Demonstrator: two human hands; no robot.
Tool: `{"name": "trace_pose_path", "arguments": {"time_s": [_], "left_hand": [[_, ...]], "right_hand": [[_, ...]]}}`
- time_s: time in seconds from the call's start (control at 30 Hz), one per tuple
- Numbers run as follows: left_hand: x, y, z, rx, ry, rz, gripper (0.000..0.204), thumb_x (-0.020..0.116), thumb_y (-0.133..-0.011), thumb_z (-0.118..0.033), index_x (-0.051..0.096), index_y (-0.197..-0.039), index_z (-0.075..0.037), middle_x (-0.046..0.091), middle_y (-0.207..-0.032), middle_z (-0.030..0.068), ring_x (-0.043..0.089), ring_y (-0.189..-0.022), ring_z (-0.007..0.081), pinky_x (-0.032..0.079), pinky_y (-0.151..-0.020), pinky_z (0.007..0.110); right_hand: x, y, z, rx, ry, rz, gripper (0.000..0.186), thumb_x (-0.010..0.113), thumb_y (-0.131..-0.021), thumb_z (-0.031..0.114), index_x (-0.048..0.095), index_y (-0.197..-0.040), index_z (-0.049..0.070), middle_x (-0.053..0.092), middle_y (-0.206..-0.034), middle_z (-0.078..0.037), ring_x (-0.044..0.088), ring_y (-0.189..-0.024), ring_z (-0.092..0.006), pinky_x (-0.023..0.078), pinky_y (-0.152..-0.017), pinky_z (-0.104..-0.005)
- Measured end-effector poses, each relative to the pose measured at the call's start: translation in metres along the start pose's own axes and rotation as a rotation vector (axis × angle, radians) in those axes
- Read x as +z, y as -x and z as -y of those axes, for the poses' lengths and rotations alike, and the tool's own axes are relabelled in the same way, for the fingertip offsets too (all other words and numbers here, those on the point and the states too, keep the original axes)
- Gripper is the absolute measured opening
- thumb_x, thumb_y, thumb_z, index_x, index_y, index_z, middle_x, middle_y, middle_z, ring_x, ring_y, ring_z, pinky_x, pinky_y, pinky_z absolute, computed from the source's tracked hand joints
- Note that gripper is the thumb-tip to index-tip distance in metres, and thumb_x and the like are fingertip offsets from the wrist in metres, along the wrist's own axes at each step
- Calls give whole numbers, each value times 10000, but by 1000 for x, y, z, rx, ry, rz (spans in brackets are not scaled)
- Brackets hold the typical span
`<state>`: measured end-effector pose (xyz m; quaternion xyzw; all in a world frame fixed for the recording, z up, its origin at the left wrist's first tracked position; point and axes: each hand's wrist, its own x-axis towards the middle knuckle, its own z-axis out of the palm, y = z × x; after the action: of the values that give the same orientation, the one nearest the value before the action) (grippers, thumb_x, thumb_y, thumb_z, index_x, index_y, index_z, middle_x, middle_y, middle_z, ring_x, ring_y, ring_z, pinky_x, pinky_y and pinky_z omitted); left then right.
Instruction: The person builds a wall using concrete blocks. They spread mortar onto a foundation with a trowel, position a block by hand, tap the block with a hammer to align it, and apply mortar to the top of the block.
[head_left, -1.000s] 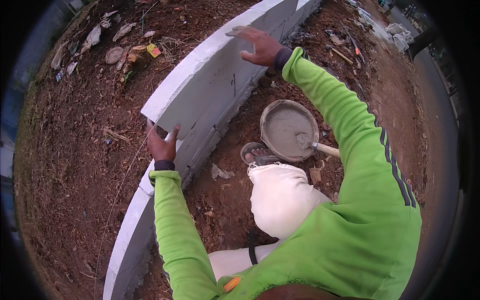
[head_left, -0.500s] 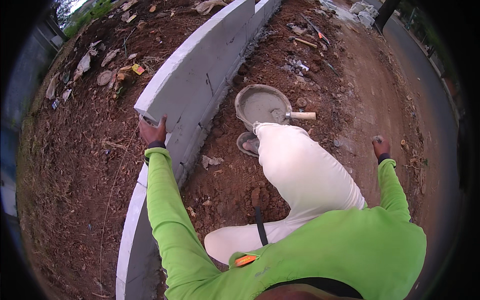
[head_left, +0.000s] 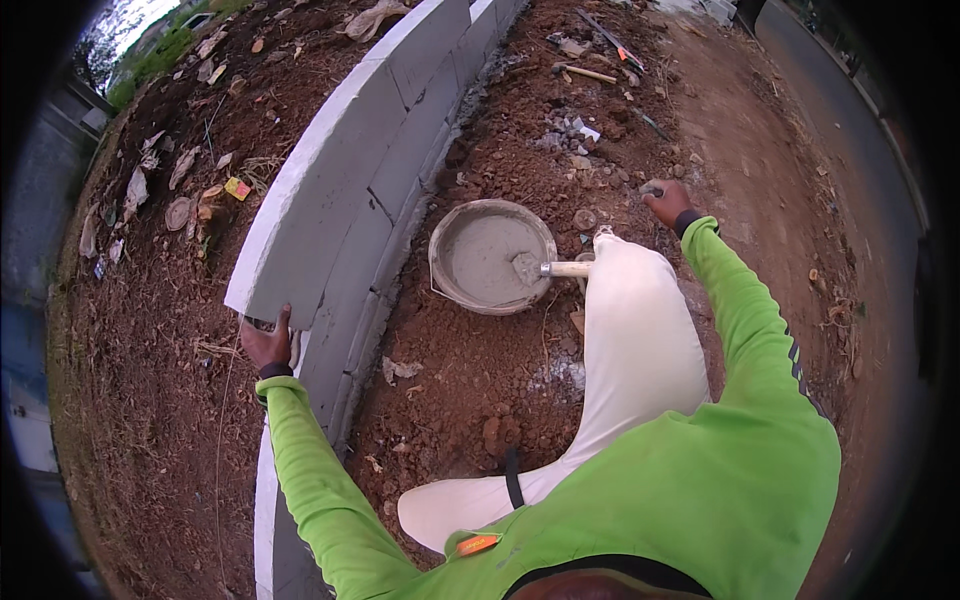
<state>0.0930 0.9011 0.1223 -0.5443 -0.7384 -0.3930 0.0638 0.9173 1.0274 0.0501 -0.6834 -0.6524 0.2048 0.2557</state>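
Observation:
At the left, my left hand [head_left: 267, 345] grips the near end of a light grey wall block [head_left: 290, 270]. Its thumb lies against the block and the curled fingers are partly hidden. My right hand [head_left: 668, 203] is raised beyond my bent knee, closed around a small grey thing [head_left: 652, 189] whose kind I cannot make out. Between the hands sits a round basin [head_left: 447, 285] of wet grey mortar [head_left: 485, 250]. A trowel lies in it, its wooden handle [head_left: 570, 269] sticking out over the rim toward my knee.
The block wall [head_left: 400, 150] curves along my left side, with a thin string [head_left: 222, 440] beyond it. Ahead lie a wooden-handled tool [head_left: 588, 73], a long tool with an orange part [head_left: 625, 52] and rubble [head_left: 570, 135]. A road [head_left: 820, 90] runs at the far right.
My right hand has swung forward and inward, still closed. My left hand stays at the block's end. The view has shifted, and my foot beside the basin no longer shows.

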Motion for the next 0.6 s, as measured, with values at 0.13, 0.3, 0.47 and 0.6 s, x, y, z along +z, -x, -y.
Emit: {"name": "trace_pose_path", "arguments": {"time_s": [0.13, 0.3, 0.47, 0.6], "left_hand": [[0, 7, -5, -120, 46, 65, 652, 896, -819, -259, 600, -1286, 87, 677, -1235, 224, 654, -1135, 324, 502, -1020, 443], [-14, 9, -33, -249, -62, 175, 552, 834, -892, -232, 595, -1279, 81, 655, -1253, 214, 617, -1148, 302, 477, -1023, 448], [-21, 17, 4, -509, -177, 197, 821, 799, -925, -327, 384, -1501, 86, 515, -1459, 242, 545, -1295, 331, 451, -1076, 434], [-54, 11, 5, -670, -320, 256, 868, 807, -916, -392, 391, -1493, 105, 456, -1533, 249, 487, -1376, 331, 387, -1151, 462]], "right_hand": [[44, -129, -8, 52, 126, 72, 258, 715, -842, 301, 799, -1063, 196, 764, -1053, -184, 725, -1015, -376, 564, -945, -445], [73, -273, -31, 24, 367, 207, 371, 729, -784, 292, 768, -1090, 86, 743, -1089, -234, 719, -1031, -401, 562, -966, -486], [100, -427, -102, 185, 508, 271, 393, 724, -824, 260, 730, -1155, 48, 724, -1150, -252, 676, -1135, -424, 545, -989, -490], [106, -527, -147, 193, 635, 196, 495, 746, -823, 280, 659, -1246, 37, 684, -1243, -240, 652, -1195, -413, 530, -1031, -487]]}}
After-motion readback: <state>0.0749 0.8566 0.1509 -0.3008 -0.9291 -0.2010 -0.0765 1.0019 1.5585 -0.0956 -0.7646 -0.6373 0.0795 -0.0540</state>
